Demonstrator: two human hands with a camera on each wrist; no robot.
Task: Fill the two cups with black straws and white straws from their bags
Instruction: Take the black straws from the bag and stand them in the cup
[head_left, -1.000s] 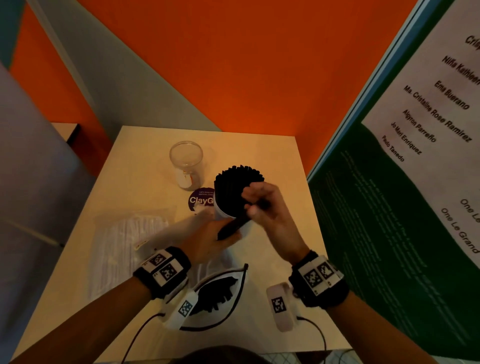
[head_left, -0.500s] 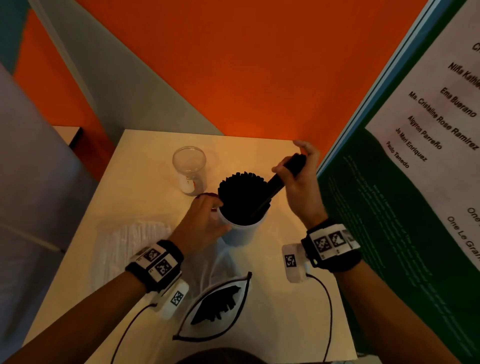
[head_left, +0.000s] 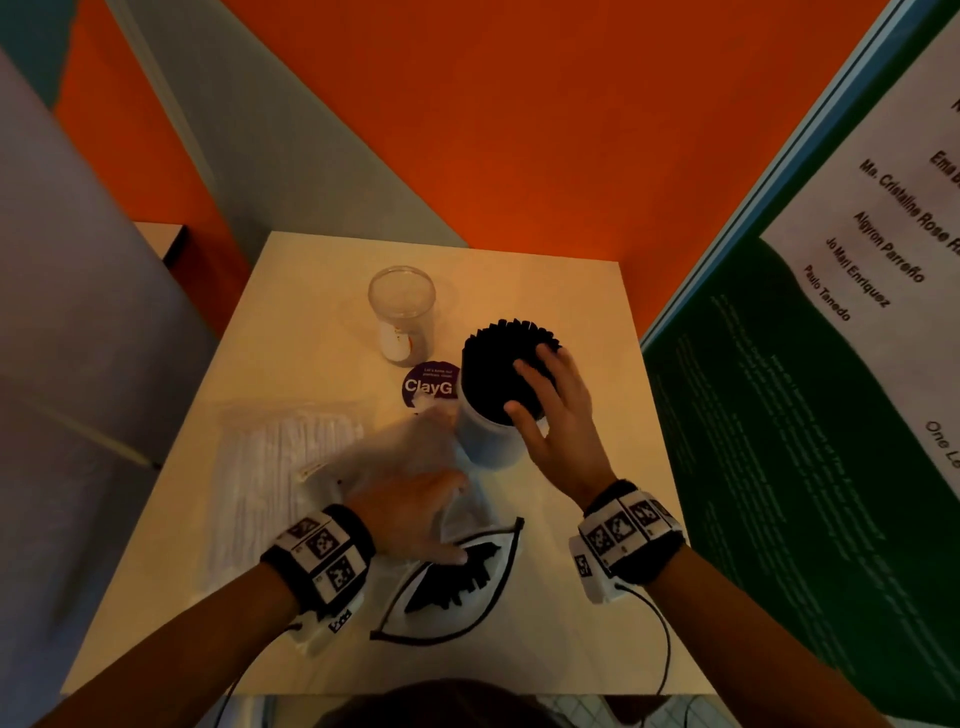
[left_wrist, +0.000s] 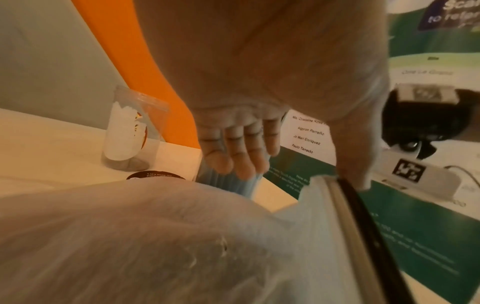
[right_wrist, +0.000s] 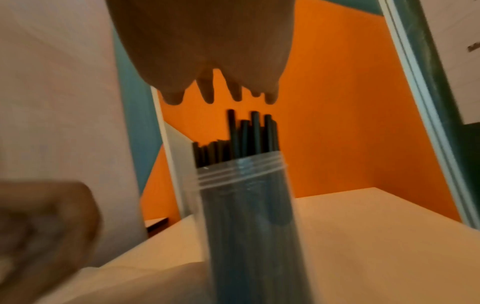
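Note:
A clear cup (head_left: 485, 436) packed with black straws (head_left: 498, 358) stands mid-table. My right hand (head_left: 548, 415) is spread over the straw tops with its fingers straight and holds nothing. In the right wrist view its fingertips (right_wrist: 207, 96) hover just above the tallest straws (right_wrist: 255, 131). My left hand (head_left: 410, 512) lies flat on the clear zip bag (head_left: 415, 457), thumb at the bag's open mouth, where a few black straws (head_left: 457, 577) show. Its fingers (left_wrist: 233, 156) are straight. An empty clear cup (head_left: 402, 312) stands behind. The bag of white straws (head_left: 275, 467) lies at the left.
A round purple sticker (head_left: 428, 384) lies between the two cups. A green poster board (head_left: 779, 441) stands close along the table's right edge, and an orange wall is behind. The table (head_left: 571, 291) shows bare surface at the far right and near front.
My right hand lifted a bundle of black straws, put it into the cup, let go and now spreads over the tops. My left hand left the cup and dropped back onto the bag.

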